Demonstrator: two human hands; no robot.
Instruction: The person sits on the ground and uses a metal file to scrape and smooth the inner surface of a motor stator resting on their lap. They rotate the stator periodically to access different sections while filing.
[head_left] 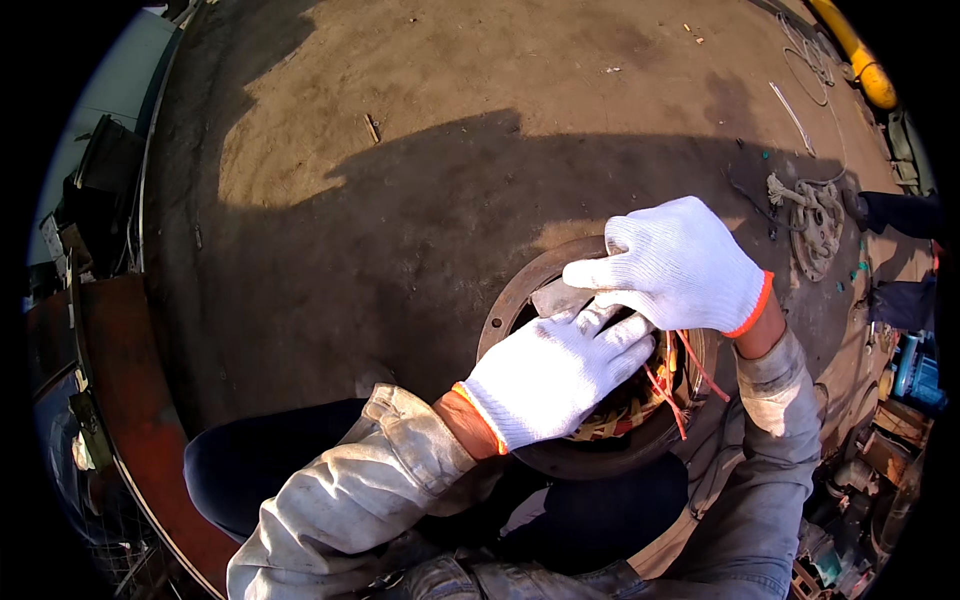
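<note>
The left hand point(560, 375) is laid over the near left part of a round metal housing point(508, 302), back uppermost, its fingers extended and pointed across the opening. The right hand point(680, 265) is held over the far right part, partly curled, with one finger stretched toward the left. White knitted gloves with orange cuffs are worn on both. The fingertips meet or overlap above the opening; whether anything is pinched by either hand cannot be told.

The housing is located directly beneath both hands, in front of the person's dark-clad legs point(290, 450). A flat greyish piece point(557, 297) is seen at its far left part, just beside the fingers; its lower end is hidden. Inside the housing, a yellow and orange winding point(630, 410) is partly exposed below the hands. Pinkish-red leads point(700, 365) are brought out over its right side.

To the right of the housing, beyond the right hand, a pulley block point(817, 235) with rope point(785, 190) is noted on the floor point(300, 320). Farther right, a blue machine part point(918, 372) and another person's dark trouser leg point(900, 213) are observed. Well left of the housing, a rust-brown metal plate point(140, 400) is situated.
</note>
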